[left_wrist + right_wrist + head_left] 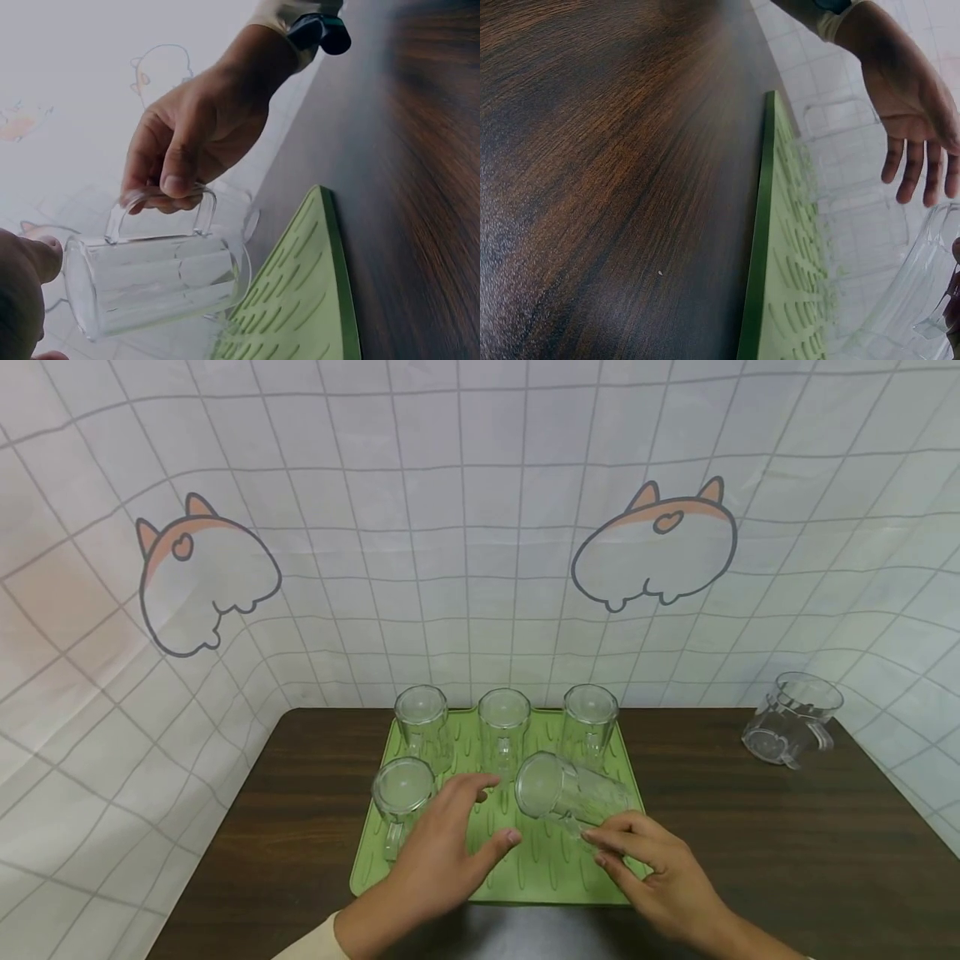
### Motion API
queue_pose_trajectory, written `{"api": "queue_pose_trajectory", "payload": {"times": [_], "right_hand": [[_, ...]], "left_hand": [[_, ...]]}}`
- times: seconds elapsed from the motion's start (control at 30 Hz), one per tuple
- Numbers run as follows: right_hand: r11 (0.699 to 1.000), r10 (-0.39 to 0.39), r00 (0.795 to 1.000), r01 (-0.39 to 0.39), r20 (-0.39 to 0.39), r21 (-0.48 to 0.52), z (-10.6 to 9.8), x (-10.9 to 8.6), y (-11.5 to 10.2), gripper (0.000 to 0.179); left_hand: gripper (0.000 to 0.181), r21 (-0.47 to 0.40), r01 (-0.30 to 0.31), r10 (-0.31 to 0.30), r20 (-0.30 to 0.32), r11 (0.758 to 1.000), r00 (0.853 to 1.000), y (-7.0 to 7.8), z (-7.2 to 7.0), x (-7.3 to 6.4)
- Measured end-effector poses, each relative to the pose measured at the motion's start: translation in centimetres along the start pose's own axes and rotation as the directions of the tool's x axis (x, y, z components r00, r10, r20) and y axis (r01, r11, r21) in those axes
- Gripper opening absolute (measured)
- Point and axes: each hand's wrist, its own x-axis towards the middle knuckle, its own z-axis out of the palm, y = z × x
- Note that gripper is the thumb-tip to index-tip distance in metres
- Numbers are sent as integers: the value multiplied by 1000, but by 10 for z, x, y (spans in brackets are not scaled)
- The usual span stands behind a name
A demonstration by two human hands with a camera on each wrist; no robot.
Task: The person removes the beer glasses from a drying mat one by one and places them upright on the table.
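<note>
My right hand pinches the handle of a clear glass mug, which it holds tilted on its side above the green draining mat. The mug's base points left. My left hand hovers just left of that base, fingers spread and apart from the glass. In the left wrist view, the right hand's thumb and fingers close round the handle of the mug. The left hand shows extended fingers in the right wrist view.
Upside-down glass mugs stand on the mat: a back-left one, a back-middle one, a back-right one and a front-left one. Another mug stands mouth-up on the dark wooden table. A gridded curtain surrounds the table.
</note>
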Motion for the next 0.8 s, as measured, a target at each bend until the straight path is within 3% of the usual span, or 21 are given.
{"api": "queue_pose_trajectory", "payload": {"times": [0.27,0.6,0.8], "right_hand": [[999,-36,999,37,-8,14,2,0,2,29],[1000,-15,1000,15,20,20,2,0,-1,29],[999,-17,1000,16,26,32,2,0,-2,29]], "left_hand": [[65,-53,67,-64,51,996,997,2,12,8],[76,-98,198,-188,104,975,977,5,17,17],[81,-116,214,-202,111,970,973,7,18,20]]}}
